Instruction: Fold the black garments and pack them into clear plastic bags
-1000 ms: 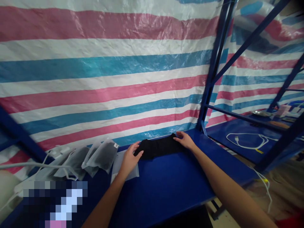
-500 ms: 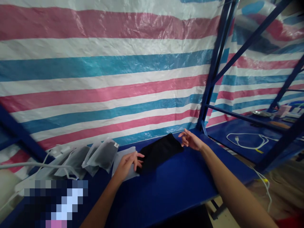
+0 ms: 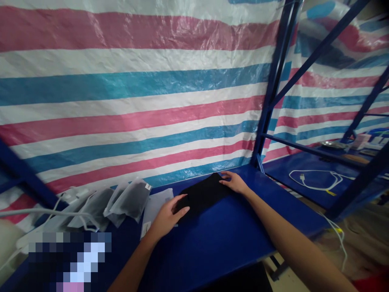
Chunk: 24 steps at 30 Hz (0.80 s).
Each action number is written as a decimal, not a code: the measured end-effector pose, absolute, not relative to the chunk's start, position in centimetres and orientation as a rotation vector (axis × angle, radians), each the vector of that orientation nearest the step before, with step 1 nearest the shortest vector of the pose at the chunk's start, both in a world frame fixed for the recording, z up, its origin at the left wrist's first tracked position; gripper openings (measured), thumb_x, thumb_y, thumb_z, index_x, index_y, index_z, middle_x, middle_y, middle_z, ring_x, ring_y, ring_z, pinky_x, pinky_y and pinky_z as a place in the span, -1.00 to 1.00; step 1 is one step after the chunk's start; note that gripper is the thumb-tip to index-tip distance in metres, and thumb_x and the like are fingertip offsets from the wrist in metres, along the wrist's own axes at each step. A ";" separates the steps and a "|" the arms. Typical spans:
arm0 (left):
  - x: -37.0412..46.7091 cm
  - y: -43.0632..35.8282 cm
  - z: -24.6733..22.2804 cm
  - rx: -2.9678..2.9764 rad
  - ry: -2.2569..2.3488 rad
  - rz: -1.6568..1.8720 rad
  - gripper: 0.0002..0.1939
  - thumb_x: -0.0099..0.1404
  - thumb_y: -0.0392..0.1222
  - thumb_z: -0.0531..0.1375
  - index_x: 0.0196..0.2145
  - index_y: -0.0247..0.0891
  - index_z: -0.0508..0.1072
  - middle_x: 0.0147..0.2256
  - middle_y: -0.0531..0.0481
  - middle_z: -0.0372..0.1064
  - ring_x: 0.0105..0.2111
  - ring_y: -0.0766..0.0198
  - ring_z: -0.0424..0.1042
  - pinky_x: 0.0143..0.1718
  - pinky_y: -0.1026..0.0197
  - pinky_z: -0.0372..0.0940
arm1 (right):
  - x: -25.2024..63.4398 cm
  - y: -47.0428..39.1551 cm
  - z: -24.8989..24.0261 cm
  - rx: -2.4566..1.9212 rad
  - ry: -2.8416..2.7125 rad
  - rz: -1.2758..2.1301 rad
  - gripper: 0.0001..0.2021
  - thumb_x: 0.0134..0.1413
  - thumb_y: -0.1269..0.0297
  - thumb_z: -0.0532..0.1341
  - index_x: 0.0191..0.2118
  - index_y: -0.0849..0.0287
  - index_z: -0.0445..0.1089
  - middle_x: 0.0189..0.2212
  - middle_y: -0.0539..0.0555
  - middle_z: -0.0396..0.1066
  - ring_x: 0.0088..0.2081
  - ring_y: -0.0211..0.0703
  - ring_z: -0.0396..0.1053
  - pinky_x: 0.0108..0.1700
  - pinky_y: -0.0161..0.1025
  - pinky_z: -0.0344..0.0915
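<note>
On the blue table (image 3: 212, 243), the black cloth (image 3: 205, 195) is touched at eight o'clock by the left hand (image 3: 167, 215), fingers spread, at two by the right hand (image 3: 235, 181), whose grip cannot be told, while at nine a frosted bag (image 3: 134, 200) bears a label (image 3: 148, 186) too small to be read.

You have a plain black cloth (image 3: 203, 196) lying flat on the blue worktop (image 3: 219, 243), its long shape slanting from near left to far right.
</note>
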State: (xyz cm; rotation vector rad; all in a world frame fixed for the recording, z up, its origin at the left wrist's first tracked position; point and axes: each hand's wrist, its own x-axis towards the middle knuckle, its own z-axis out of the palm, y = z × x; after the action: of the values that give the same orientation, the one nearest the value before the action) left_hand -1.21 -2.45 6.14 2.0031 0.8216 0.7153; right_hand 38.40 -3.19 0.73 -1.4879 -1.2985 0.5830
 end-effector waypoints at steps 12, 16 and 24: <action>-1.8 -5.2 10.7 2.004 0.344 0.354 -0.48 0.55 0.21 0.06 -0.11 -0.12 0.73 -0.13 -0.12 0.67 -0.08 -0.01 0.63 0.05 0.01 0.45 | 41.5 -4.9 2.8 -1.337 -0.926 0.634 -0.30 0.10 -0.49 0.22 -0.34 0.18 0.55 -0.58 0.11 0.49 -0.45 0.00 0.52 -0.33 -0.15 0.45; -1.4 -4.9 9.5 2.112 0.610 0.580 -0.59 0.55 0.14 0.11 -0.01 -0.08 0.68 0.02 -0.10 0.63 0.05 0.00 0.57 0.14 -0.01 0.42 | 40.6 -5.2 3.2 -1.301 -1.016 0.746 -0.35 0.07 -0.42 0.30 -0.22 0.19 0.58 -0.40 0.18 0.60 -0.35 0.01 0.56 -0.31 -0.18 0.47; -1.2 -4.7 6.7 2.652 0.540 0.373 -0.48 0.49 0.06 0.25 0.35 0.09 0.40 0.39 -0.05 0.27 0.42 -0.07 0.20 0.48 -0.32 -0.06 | 37.7 -6.5 3.9 -1.377 -1.478 0.982 -0.49 0.15 -0.24 0.35 -0.15 0.18 0.57 -0.56 0.00 0.53 -0.72 -0.33 0.22 -0.63 -0.35 0.09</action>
State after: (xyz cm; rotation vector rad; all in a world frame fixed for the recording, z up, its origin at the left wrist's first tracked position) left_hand -1.19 -4.75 6.73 2.6525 0.5402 0.3728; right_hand 37.71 -6.47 3.87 -1.3774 -1.4776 0.9825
